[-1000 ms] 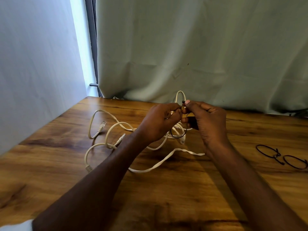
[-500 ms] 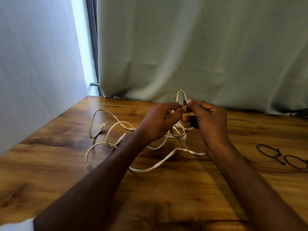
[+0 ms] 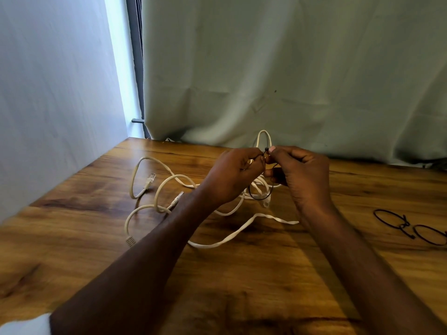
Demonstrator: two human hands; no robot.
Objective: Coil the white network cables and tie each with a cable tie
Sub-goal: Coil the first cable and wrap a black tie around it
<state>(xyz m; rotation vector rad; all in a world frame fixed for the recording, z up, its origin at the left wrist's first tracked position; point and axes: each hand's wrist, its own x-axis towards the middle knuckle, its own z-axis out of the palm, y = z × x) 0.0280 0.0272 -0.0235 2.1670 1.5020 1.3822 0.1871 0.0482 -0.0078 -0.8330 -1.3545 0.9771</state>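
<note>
**Hands pinch a black tie over loose white cables**

Hands meet above the middle of the wooden table (image 3: 242, 281), toward its far edge. The left hand (image 3: 232, 175) has its fingers curled, thumb and forefinger pinching a black cable tie (image 3: 260, 192) at the top; the right hand (image 3: 300, 172) pinches the same tie from the other side, fingertips nearly touching those of the left. Below the fingers the tie hangs as a thin dark loop around a few strands of white network cable (image 3: 232, 238). One narrow loop of that cable (image 3: 264, 137) stands up just behind the fingertips, against the pale curtain (image 3: 290, 68).

Most of the white cable lies uncoiled on the table, sprawling from under the hands toward the left edge in several open bends. Three plugs show there: one (image 3: 148, 180) inside the far-left loop, one (image 3: 177, 198) just beside the left forearm, and one (image 3: 130, 241) nearer the front-left. A flat stretch runs from under the left forearm across to the right wrist.

Near the right edge, well apart from the hands, two more black ties (image 3: 411, 228) lie on the wood as closed loops, one just beside the other. A light wall (image 3: 48, 93) stands along the left edge.
</note>
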